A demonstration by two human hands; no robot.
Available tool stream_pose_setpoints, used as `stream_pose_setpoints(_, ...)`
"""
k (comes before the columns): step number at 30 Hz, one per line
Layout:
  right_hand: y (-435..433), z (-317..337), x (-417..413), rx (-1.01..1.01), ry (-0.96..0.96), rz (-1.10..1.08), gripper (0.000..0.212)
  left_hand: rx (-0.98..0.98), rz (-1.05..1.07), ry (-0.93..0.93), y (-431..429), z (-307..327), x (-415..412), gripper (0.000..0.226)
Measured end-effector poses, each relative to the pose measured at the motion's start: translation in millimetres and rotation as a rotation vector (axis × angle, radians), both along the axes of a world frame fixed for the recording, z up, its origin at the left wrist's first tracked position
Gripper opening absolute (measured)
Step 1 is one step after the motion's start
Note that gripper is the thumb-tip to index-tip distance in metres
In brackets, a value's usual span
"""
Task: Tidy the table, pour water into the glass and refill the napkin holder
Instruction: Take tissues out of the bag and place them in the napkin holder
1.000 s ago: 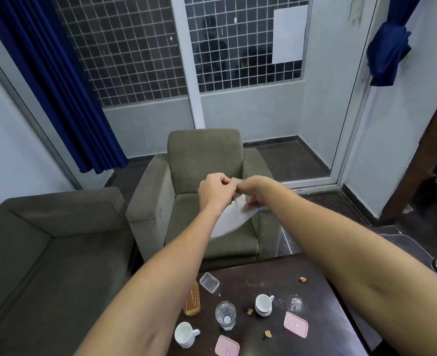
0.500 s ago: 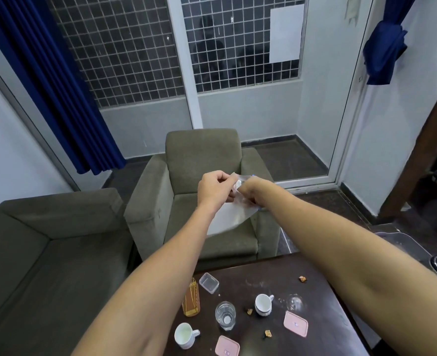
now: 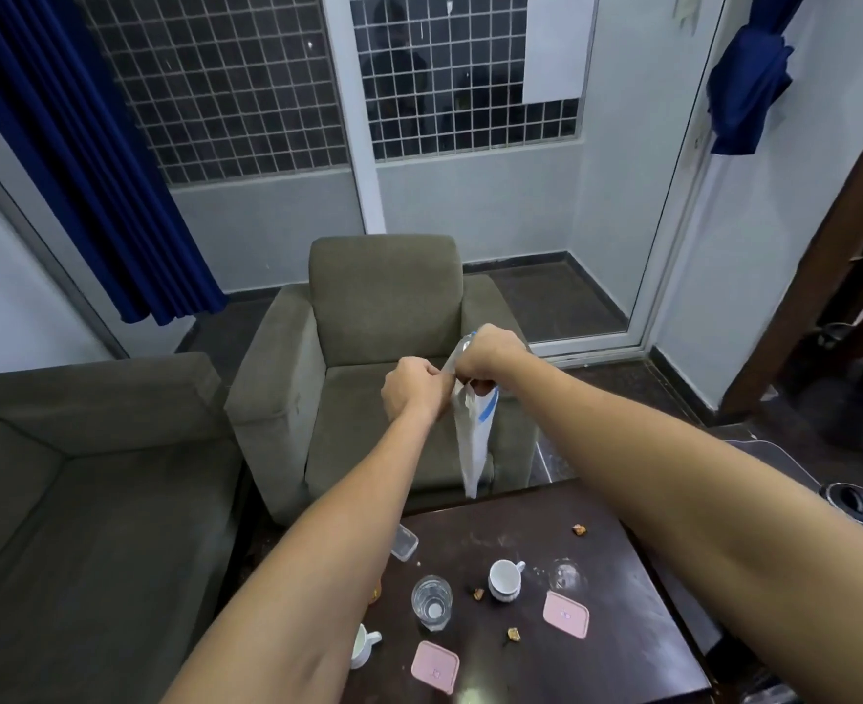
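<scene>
Plastic of a white packet [image 3: 475, 439] with a blue stripe is pinched at its top by both hands, which are held out in front, close together. The left hand [image 3: 411, 391] is curled tight on the packet's upper edge. The right hand [image 3: 488, 350], slightly higher, is closed round the same edge, and the packet is left hanging straight down beneath them. Its contents cannot be told. Well below the hands, on the dark table [image 3: 622, 652], the glass [image 3: 431, 602] is seen upright, with a white cup [image 3: 504, 579] just to its right. Two pink lids [image 3: 565, 607] are laid near them. A second cup [image 3: 363, 647] is partly hidden by the left forearm. Beyond the hands an armchair [image 3: 384, 292] is seen.
</scene>
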State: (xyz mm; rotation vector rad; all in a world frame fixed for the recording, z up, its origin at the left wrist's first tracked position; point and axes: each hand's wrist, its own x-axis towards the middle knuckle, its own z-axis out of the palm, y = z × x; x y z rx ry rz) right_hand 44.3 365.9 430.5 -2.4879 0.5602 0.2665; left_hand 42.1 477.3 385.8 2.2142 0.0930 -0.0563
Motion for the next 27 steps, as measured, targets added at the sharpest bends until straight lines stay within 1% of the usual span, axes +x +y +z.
stream_pose_setpoints(2, -1.6, -1.5, -1.9, -0.023, 0.005, 0.024, 0.013, 0.022, -0.014, 0.013, -3.5, -3.1, -0.4, 0.021)
stream_pose_setpoints(4, -5.3, -1.2, -3.6, -0.045, -0.017, 0.019, 0.012, 0.041, -0.029, 0.031, -6.0, -8.6, 0.9, 0.022)
stream_pose_setpoints(8, -16.0, 6.1, -8.2, -0.018, -0.078, -0.020, 0.005, 0.050, -0.073, 0.057, -12.7, -20.5, 4.6, 0.039)
stream_pose_setpoints(9, -19.5, 9.1, -9.6, -0.010, -0.088, -0.034, 0.005, 0.049, -0.082, 0.061, -15.1, -22.8, 5.3, 0.040)
stream_pose_setpoints(14, -41.7, 21.4, -15.9, 0.019, -0.135, -0.136, 0.008, 0.112, -0.151, 0.027, -31.4, -36.8, -0.3, 0.021)
stream_pose_setpoints(21, -85.9, 6.3, -25.3, 0.061, -0.237, -0.309, 0.010, 0.184, -0.223, -0.007, -74.1, -65.6, -24.1, 0.017)
stream_pose_setpoints(25, -116.8, -9.4, -29.3, 0.106, -0.233, -0.370, 0.007, 0.198, -0.220, 0.029, -93.5, -90.4, -26.4, 0.020)
stream_pose_setpoints(27, -134.8, -16.8, -31.4, 0.127, -0.232, -0.391, 0.011, 0.173, -0.214, 0.067, -103.3, -105.0, -22.7, 0.021)
